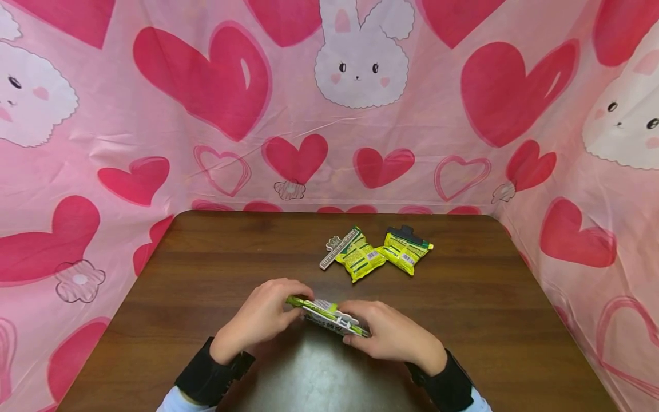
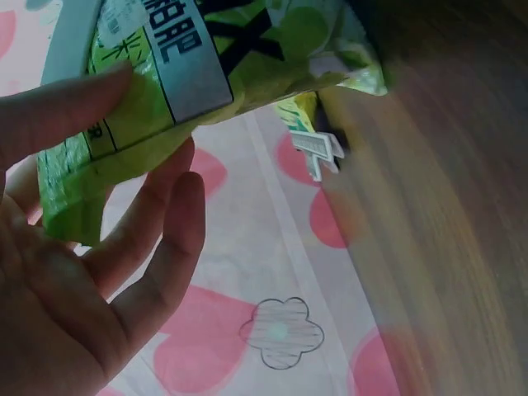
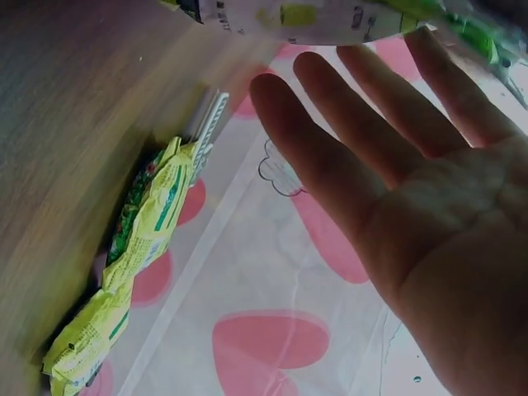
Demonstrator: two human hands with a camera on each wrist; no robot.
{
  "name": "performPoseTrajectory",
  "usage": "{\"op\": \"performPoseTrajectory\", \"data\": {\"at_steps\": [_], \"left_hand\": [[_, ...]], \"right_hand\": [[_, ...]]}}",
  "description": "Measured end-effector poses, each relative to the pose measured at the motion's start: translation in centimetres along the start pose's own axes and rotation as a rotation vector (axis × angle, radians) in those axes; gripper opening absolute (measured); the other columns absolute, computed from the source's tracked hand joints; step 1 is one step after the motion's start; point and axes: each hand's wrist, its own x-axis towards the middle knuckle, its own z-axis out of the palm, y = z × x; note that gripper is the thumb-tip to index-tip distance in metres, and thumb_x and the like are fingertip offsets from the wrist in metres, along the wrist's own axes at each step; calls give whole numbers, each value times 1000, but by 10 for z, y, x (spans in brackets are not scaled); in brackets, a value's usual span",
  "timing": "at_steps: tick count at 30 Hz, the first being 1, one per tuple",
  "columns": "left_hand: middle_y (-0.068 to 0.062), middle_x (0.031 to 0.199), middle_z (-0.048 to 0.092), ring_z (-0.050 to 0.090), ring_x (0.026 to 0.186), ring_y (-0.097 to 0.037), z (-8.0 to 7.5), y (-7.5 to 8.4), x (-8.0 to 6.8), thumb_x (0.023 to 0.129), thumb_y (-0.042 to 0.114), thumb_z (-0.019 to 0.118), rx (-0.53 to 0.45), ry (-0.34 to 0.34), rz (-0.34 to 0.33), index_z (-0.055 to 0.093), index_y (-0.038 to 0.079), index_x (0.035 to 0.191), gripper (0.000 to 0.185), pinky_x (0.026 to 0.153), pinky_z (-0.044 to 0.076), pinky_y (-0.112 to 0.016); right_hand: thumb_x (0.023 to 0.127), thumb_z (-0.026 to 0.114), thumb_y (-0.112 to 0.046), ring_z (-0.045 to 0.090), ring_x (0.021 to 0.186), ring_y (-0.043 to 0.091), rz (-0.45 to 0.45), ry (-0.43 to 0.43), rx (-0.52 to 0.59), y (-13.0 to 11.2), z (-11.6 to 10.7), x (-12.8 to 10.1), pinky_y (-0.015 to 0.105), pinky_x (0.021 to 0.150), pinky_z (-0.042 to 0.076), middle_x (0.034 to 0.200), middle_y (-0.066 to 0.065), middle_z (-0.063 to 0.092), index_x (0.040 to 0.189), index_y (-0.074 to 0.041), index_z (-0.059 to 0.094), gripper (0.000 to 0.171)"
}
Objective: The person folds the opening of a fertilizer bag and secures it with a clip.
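Between both hands is a green plastic bag (image 1: 320, 311) with black and white print, tilted edge-up above the table. At its left end, my left hand (image 1: 264, 315) pinches it between thumb and fingers. My right hand (image 1: 393, 333) grips the other end, thumb below and fingers over the top. A small white piece (image 1: 352, 319) shows by the right fingertips; I cannot tell if it is a clip. The left wrist view shows the printed face of the bag (image 2: 289, 54), its left end crumpled. In the right wrist view, the fingers reach up to the bag's lower edge.
Further back lie two yellow-green bags. The left bag (image 1: 362, 262) carries a pale ruler-like clip (image 1: 338, 249); the right bag (image 1: 401, 256) has a black clip (image 1: 410, 234) across its top. A pink heart-patterned cloth (image 1: 304, 114) hangs behind the brown table (image 1: 231, 252).
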Motion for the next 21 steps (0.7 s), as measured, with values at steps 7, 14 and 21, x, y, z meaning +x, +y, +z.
{"op": "performPoseTrajectory", "data": {"at_steps": [7,14,21], "left_hand": [[14,105,71,65,96,-9,0,-7,1,84,1,87,21,11,6,80,21,104,30,81,55,-40],[11,113,66,65,99,-14,2,-14,1,85,-2,84,78,-43,16,81,22,102,29,77,53,-37],[8,116,65,65,99,-17,6,-19,1,83,-9,79,82,-119,15,81,21,102,36,71,50,-34]], "right_hand": [[96,78,-46,54,131,16,44,-50,-75,-2,5,1,46,106,48,153,0,54,140,-19,64,54],[96,76,-48,41,147,22,77,-94,-82,-4,9,1,52,112,43,165,2,39,147,-24,58,59],[98,77,-34,37,150,25,59,-72,-156,-1,17,2,52,112,42,167,5,35,148,-22,58,56]]}}
